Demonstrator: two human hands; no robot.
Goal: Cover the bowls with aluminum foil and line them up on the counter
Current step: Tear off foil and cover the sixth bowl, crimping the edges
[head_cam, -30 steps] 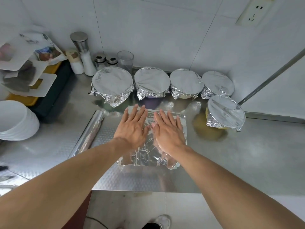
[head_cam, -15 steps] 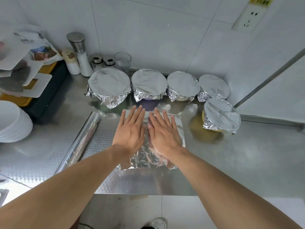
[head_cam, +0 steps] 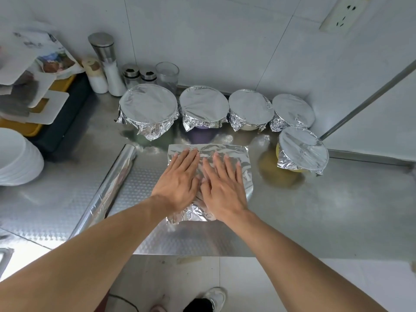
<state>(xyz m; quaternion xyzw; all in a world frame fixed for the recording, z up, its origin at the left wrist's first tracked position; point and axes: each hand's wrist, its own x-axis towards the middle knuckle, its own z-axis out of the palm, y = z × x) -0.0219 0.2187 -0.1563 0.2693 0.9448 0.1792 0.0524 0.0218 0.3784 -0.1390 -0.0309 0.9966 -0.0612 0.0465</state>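
Five covered bowls point(head_cam: 203, 104) sit along the wall in the upper middle. We are pressing a foil sheet point(head_cam: 208, 152) flat in the middle of the frame. Our left hand point(head_cam: 179, 179) and right hand point(head_cam: 221, 185) lie flat on it, fingers straight, grasping nothing. Next, we think, it needs a bowl.

Five foil-covered bowls point(head_cam: 148, 104) point(head_cam: 203, 103) point(head_cam: 251, 104) point(head_cam: 292, 109) point(head_cam: 302, 149), one loose foil sheet point(head_cam: 238, 152), one foil roll point(head_cam: 110, 188). Two hands point(head_cam: 180, 179) point(head_cam: 221, 185). Two tall shakers point(head_cam: 105, 61) point(head_cam: 95, 75), two small jars point(head_cam: 131, 74) point(head_cam: 148, 74), one glass point(head_cam: 167, 75). One plate stack point(head_cam: 18, 158).
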